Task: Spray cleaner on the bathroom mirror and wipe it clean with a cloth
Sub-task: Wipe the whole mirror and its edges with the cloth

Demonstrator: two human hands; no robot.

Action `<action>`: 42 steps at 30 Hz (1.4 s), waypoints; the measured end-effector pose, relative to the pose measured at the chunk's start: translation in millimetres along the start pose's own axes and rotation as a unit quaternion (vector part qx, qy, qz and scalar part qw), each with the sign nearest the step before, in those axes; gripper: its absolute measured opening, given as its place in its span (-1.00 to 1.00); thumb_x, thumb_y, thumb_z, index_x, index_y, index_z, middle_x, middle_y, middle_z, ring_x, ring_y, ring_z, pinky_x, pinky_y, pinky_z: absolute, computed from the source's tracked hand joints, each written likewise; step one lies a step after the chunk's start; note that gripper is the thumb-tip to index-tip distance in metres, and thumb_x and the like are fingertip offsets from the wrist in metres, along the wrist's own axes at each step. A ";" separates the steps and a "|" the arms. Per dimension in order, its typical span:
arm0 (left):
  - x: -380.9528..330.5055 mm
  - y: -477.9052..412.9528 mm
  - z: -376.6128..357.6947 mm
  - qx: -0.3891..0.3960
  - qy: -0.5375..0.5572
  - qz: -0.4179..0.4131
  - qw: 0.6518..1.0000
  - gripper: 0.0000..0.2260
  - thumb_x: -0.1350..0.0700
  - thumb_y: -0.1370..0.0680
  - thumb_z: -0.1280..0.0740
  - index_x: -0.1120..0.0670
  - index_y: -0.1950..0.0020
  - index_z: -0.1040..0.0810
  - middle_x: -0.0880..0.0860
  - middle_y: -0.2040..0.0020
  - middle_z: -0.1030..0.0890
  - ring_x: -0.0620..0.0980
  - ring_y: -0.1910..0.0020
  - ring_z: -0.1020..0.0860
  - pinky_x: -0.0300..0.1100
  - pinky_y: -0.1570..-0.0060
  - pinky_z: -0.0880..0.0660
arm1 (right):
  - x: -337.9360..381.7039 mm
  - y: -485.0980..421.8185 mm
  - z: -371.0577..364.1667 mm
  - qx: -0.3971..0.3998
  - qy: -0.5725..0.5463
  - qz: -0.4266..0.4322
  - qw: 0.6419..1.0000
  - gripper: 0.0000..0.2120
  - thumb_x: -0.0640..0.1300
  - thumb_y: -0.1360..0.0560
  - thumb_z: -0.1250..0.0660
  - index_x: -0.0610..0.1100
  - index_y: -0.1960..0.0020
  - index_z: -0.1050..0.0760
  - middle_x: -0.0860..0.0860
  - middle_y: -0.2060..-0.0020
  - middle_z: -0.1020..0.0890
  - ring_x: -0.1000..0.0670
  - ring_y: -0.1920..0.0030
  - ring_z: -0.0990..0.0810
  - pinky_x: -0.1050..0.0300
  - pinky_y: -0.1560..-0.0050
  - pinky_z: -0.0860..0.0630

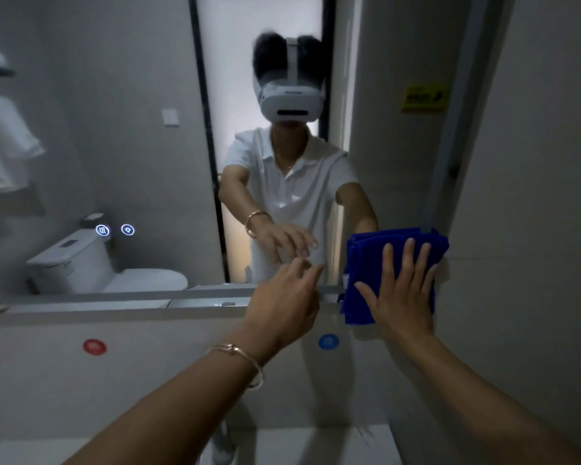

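the blue cloth point(366, 263) is pressed across the lower edge of the mirror point(131, 129), near its right corner, by the right hand point(403, 297), fingers straight, pointing up. the left hand point(285, 297) is held loosely open beside it, gripping nothing. open glass lies leftward. writing on the red sticker point(94, 347) and blue sticker point(328, 341) cannot be read.

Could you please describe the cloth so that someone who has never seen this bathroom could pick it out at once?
Find the large wall mirror and follow its bottom edge to the right-hand corner. There the right hand presses a folded cloth flat. It is the only deep blue fabric; the blue sticker lower left of it is a small round disc.
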State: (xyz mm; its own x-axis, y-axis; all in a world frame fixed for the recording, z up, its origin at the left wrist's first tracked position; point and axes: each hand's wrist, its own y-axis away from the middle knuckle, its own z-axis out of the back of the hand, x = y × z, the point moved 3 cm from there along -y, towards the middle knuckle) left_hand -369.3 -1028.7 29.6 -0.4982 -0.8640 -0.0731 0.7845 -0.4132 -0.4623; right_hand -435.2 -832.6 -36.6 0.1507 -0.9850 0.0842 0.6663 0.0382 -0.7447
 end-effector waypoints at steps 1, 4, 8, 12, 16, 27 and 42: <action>-11.9 -7.1 1.8 -0.009 -0.003 -0.018 1.000 -0.54 0.02 -0.58 -0.20 0.02 -0.46 -0.17 0.04 -0.34 -0.32 -0.02 -0.19 -0.41 -0.14 -0.05 -0.51 | 0.3 -0.2 0.5 0.003 -0.002 -0.006 1.000 -0.23 0.30 -0.56 0.09 -0.16 -0.56 0.21 -0.31 -0.49 0.01 -0.39 -0.47 0.05 -0.45 -0.36 -0.05; -37.2 -24.6 3.7 -0.026 -0.009 -0.055 0.998 -0.56 0.05 -0.56 -0.22 0.06 -0.42 -0.23 0.08 -0.28 -0.36 0.03 -0.14 -0.44 -0.06 0.05 -0.54 | 3.5 3.6 -0.1 0.003 -0.022 -0.022 0.999 -0.28 0.28 -0.60 0.17 -0.16 -0.56 0.19 -0.30 -0.50 0.05 -0.36 -0.49 0.06 -0.42 -0.37 -0.05; -42.3 -38.1 -6.0 -0.033 -0.008 -0.052 0.998 -0.55 0.06 -0.55 -0.28 0.05 -0.40 -0.24 0.07 -0.26 -0.36 0.01 -0.13 -0.43 -0.09 0.06 -0.55 | 12.8 18.5 -12.4 0.016 0.019 0.031 0.999 -0.33 0.24 -0.62 0.25 -0.18 -0.56 0.14 -0.29 -0.52 0.12 -0.39 -0.47 -0.02 -0.44 -0.32 -0.23; -28.6 -42.1 -14.7 -0.018 -0.018 0.003 1.000 -0.63 0.10 -0.56 -0.27 0.08 -0.34 -0.28 0.07 -0.20 -0.42 -0.01 -0.07 -0.48 -0.12 0.01 -0.54 | 15.5 16.0 -19.4 -0.019 0.040 0.041 0.998 -0.27 0.27 -0.57 0.13 -0.14 -0.57 0.19 -0.24 -0.53 0.16 -0.34 -0.50 0.12 -0.44 -0.36 -0.06; -19.0 -39.1 -15.5 -0.001 -0.038 0.021 0.999 -0.71 0.06 -0.59 -0.20 0.08 -0.28 -0.29 0.05 -0.12 -0.50 -0.01 0.01 -0.53 -0.15 0.05 -0.53 | 15.4 17.1 -24.2 -0.048 0.053 0.059 0.996 -0.28 0.29 -0.58 0.21 -0.13 -0.56 0.21 -0.22 -0.53 0.18 -0.32 -0.51 0.17 -0.43 -0.37 0.02; 24.2 19.3 -26.3 -0.033 -0.156 -0.131 0.978 -0.22 -0.12 -0.28 -0.47 0.05 -0.42 -0.27 0.15 -0.38 -0.37 0.16 -0.35 -0.37 0.10 -0.31 -0.35 | 103.0 9.1 -45.3 -0.037 0.180 0.164 0.969 0.08 0.47 -0.34 -0.07 -0.16 -0.53 0.31 -0.15 -0.52 0.24 -0.09 -0.51 0.31 0.24 -0.44 0.35; 221.1 219.7 23.2 0.000 -0.220 0.158 0.963 -0.16 0.05 -0.27 -0.44 0.10 -0.49 -0.16 0.24 -0.45 -0.27 0.20 -0.40 -0.31 0.15 -0.28 -0.36 | 351.7 1.9 -77.1 -0.098 0.183 0.421 0.883 -0.04 0.02 -0.42 -0.38 -0.10 -0.55 0.22 -0.19 -0.52 0.29 -0.23 -0.50 0.31 -0.29 -0.44 0.29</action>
State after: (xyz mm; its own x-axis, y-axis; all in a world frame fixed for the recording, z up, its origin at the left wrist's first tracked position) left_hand -298.6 -1317.3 -67.6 -0.0295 -0.9849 0.1707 0.8715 -0.1090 -0.4781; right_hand -437.3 -1191.9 -59.5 0.2619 -0.6112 -0.7469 0.2873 0.7882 -0.5442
